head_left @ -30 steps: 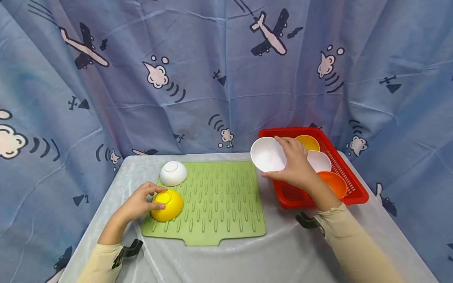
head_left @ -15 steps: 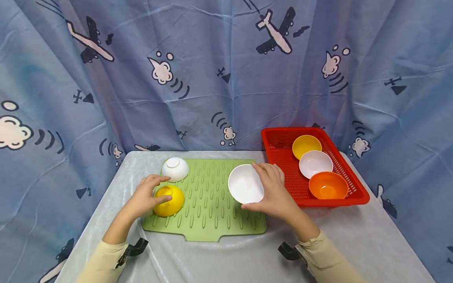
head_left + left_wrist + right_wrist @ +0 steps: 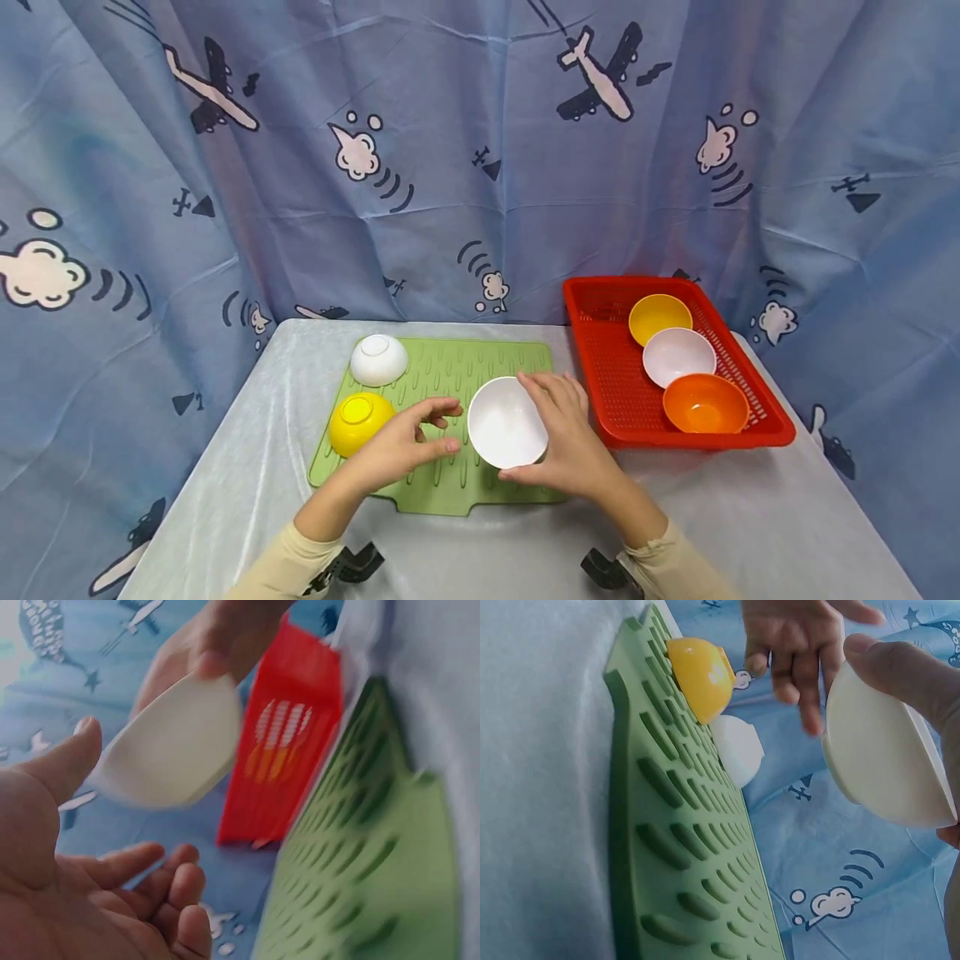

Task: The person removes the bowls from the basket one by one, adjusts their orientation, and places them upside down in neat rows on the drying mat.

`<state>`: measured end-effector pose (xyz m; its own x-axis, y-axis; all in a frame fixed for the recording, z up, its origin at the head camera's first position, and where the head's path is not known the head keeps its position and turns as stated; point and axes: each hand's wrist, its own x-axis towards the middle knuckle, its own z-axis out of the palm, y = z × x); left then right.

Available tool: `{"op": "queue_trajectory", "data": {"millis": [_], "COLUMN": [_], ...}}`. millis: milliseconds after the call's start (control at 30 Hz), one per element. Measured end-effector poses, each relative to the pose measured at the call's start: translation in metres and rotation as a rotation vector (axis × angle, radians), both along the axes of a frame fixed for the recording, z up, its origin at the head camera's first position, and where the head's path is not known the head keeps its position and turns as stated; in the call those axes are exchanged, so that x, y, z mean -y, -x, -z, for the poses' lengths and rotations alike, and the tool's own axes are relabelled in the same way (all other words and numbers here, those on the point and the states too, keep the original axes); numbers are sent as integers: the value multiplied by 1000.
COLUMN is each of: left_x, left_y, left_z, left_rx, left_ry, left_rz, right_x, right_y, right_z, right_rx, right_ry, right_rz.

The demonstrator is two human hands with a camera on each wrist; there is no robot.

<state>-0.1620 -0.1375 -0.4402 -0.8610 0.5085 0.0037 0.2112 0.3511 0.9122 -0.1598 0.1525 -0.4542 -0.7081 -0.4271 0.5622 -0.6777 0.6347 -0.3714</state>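
My right hand [image 3: 562,433] grips a white bowl [image 3: 507,423] by its rim, thumb on one side and fingers on the other. The bowl is held above the green drying mat [image 3: 480,358], its hollow facing me in the head view. To its left my left hand [image 3: 405,446] reaches toward it, fingers spread and holding nothing. A gap shows between that hand's thumb and the white bowl [image 3: 176,746] in the left wrist view. On the mat's left side a yellow bowl [image 3: 358,423] and another white bowl [image 3: 378,360] rest upside down.
A red basket [image 3: 611,433] stands right of the mat. In it lie a yellow bowl [image 3: 660,317], a pinkish-white bowl [image 3: 678,354] and an orange bowl [image 3: 705,404], hollows up. A blue curtain [image 3: 420,167] hangs behind the table [image 3: 262,467].
My right hand has carried the white bowl from over the basket leftward above the mat. My left hand has moved off the yellow bowl, rightward toward the white one.
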Motion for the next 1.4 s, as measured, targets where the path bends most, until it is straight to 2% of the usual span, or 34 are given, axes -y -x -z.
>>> {"op": "queue_trajectory", "data": {"millis": [133, 333, 467, 667, 800, 867, 900, 1033, 1100, 1167, 1300, 1367, 1400], "left_x": [-13, -18, -19, -20, -21, -20, -20, -16, -15, -14, -13, -13, -13], "left_y": [-1, -4, -7, -12, -11, -10, -10, -8, -7, -8, -6, -5, -5], "left_z": [11, 18, 19, 18, 17, 16, 15, 12, 11, 9, 5, 4, 3], "left_rx": [142, 277, 298, 285, 269, 215, 164, -113, -260, -400, -683, -779, -798], "left_ry": [-67, -222, -285, -320, -371, -363, -340, -163, -70, -1, 99, 118, 115], "left_rz": [61, 115, 91, -7, -58, -80, -91, -157, -170, -157, -88, -60, -52], "right_x": [6, 9, 11, 16, 18, 16, 15, 9, 6, 5, 4, 4, 4], "right_y": [-7, -11, -11, -12, -13, -14, -15, -17, -17, -17, -16, -15, -14], "right_z": [2, 5, 6, 5, 1, -1, -3, -9, -11, -11, -11, -12, -12], "right_rx": [-24, -70, -84, -116, -78, -18, 24, 245, 360, 466, 633, 690, 709], "right_ry": [0, 21, 37, 31, 13, 29, 52, 192, 243, 263, 275, 296, 308], "right_rz": [-18, -24, -14, 15, 20, 11, 9, 24, 35, 34, 26, 24, 24]}}
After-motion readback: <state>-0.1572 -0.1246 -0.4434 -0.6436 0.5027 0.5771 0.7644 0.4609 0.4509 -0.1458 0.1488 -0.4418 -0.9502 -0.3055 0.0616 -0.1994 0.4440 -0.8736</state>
